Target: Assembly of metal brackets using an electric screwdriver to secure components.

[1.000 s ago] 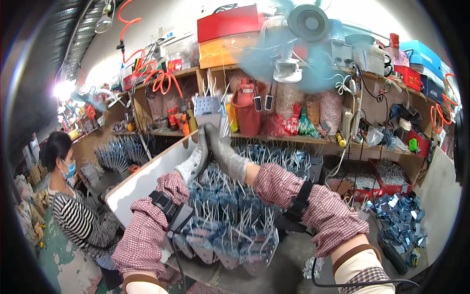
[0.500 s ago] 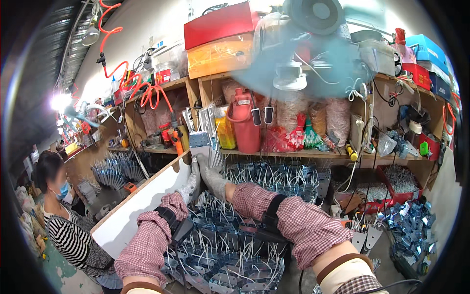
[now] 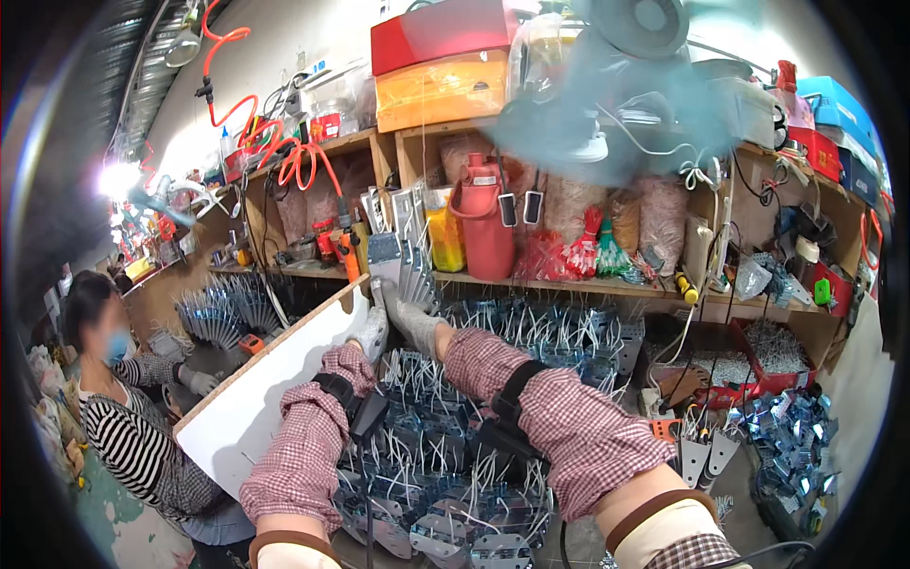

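Both of my hands wear pale grey gloves and meet at the far end of the bench. My left hand (image 3: 371, 328), beside the white board's far corner, reaches up to the lower end of a flat metal plate (image 3: 385, 258). My right hand (image 3: 411, 323) presses in from the right at the same lower edge, its fingers closed there. Further metal plates (image 3: 415, 275) stand fanned upright just behind and to the right. My fingertips are partly hidden against the metal. Below my wrists lie rows of bluish metal plates with white wires (image 3: 427, 427) sticking up.
The white board (image 3: 275, 389) stands as a divider on the left; a masked co-worker (image 3: 133, 408) works beyond it. A shelf (image 3: 569, 288) behind bears a red jug (image 3: 486, 223) and bagged parts. Red bins (image 3: 773, 356) and a heap of blue metal pieces (image 3: 796, 455) lie right.
The view has shifted slightly, so the shelf sits a little further right and lower. My hands stay at the metal plates. The co-worker's gloved hand and arm have moved.
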Demonstrator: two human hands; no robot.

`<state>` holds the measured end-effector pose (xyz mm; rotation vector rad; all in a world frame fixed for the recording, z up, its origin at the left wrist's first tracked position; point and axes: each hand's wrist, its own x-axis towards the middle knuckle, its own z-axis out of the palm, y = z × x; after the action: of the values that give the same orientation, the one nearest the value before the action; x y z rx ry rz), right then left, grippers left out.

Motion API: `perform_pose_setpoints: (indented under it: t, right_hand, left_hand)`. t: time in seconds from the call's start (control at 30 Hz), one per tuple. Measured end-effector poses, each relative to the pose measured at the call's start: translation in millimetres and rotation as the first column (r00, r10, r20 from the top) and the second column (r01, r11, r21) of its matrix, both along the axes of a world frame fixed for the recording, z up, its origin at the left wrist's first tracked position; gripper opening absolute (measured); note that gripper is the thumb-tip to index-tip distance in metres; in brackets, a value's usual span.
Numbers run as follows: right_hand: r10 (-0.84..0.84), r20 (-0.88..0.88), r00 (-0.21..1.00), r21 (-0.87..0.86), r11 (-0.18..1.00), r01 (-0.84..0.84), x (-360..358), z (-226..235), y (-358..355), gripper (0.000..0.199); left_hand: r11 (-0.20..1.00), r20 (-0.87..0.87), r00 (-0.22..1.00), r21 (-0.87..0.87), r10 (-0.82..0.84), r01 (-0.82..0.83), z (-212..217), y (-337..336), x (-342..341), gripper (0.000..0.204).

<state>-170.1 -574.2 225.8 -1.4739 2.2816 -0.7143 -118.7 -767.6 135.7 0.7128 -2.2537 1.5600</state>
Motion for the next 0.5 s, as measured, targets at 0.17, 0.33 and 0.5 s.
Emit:
perform_pose_setpoints:
  t: [0.17,0.33,0.5]
  right_hand:
    - [0.302,0.821,0.484,-0.342,0.940,-0.006,-20.9,-22.0,35.7,0.098]
    - [0.449,0.770,0.454,-0.370,0.893,-0.256,14.7,25.4,90.9,0.053]
    - [0.456,0.732,0.506,-0.503,0.863,-0.050,-7.6,38.9,184.8,0.045]
  left_hand:
    - [0.921,0.096,0.994,0.380,0.049,-0.082,23.2,79.5,5.0,0.052]
    - [0.401,-0.404,0.888,0.867,0.221,0.295,97.1,148.3,66.4,0.058]
    - [0.051,-0.594,0.762,0.796,0.259,0.603,123.5,231.4,84.6,0.065]
